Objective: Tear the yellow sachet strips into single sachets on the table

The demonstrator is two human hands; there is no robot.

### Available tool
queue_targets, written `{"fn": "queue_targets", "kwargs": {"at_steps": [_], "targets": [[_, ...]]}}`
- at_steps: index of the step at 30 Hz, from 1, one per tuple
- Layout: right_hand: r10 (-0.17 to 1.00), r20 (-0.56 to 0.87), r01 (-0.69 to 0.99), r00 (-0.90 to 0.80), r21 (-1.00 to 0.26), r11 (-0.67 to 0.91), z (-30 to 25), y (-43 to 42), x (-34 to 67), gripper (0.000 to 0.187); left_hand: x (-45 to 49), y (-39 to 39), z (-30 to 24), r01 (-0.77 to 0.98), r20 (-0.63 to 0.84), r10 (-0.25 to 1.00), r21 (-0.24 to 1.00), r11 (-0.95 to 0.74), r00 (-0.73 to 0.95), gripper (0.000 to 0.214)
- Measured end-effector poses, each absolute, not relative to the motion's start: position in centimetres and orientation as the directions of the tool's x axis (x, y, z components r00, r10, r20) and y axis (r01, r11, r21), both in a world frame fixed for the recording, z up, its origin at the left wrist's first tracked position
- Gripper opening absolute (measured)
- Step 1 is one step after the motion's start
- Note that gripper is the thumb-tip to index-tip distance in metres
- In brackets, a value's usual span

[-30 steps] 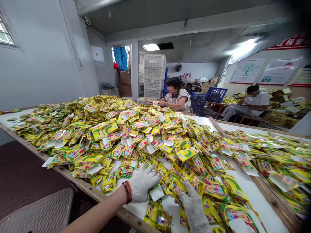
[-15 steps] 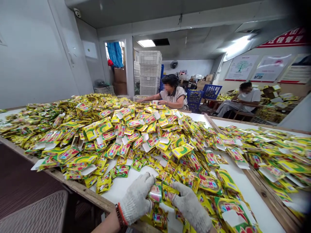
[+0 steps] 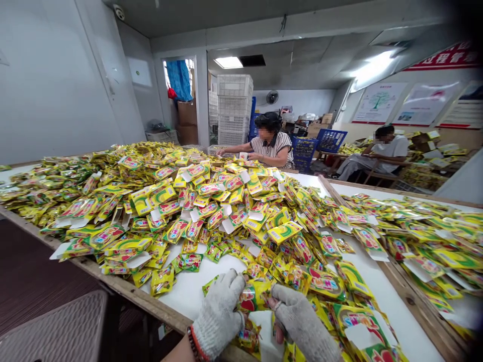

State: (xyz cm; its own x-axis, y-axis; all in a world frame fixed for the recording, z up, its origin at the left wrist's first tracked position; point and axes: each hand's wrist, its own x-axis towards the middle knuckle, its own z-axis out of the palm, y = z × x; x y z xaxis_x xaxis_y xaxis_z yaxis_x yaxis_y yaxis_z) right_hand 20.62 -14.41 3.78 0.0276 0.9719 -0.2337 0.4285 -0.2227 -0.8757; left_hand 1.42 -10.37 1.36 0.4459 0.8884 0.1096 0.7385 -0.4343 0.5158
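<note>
My left hand (image 3: 221, 311), in a whitish knit glove with a beaded bracelet at the wrist, grips the left side of a small yellow packet (image 3: 253, 296) with red and green print. On the packet's right end, my gloved right hand (image 3: 304, 322) has its thumb and finger closed; bare fingertips poke out of the glove. Just below the hands lies a white carton flap (image 3: 266, 324) among more yellow packets. Part of a green-yellow packet (image 3: 209, 286) shows beyond my left hand; whether that hand touches it I cannot tell.
A big heap of yellow cartons (image 3: 211, 213) and packets covers much of the white table (image 3: 188, 291). A wooden strip (image 3: 411, 301) divides off another heap on the right. One co-worker (image 3: 273, 143) sits across the table; another person (image 3: 385, 151) sits farther back. White crates (image 3: 234, 108) are stacked behind.
Both hands have moved slightly right. The packet between them now shows more yellow and a red-green print. A green-yellow packet has come into sight beyond my left hand.
</note>
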Motion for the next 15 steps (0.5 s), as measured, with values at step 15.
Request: {"fn": "queue_targets", "kwargs": {"at_steps": [15], "targets": [[0.996, -0.052, 0.574, 0.066, -0.815, -0.08, 1.8, -14.0, 19.8, 0.022, 1.6, -11.3, 1.4, 0.77, 0.086, 0.867, 0.424, -0.477, 0.49, 0.068]]}}
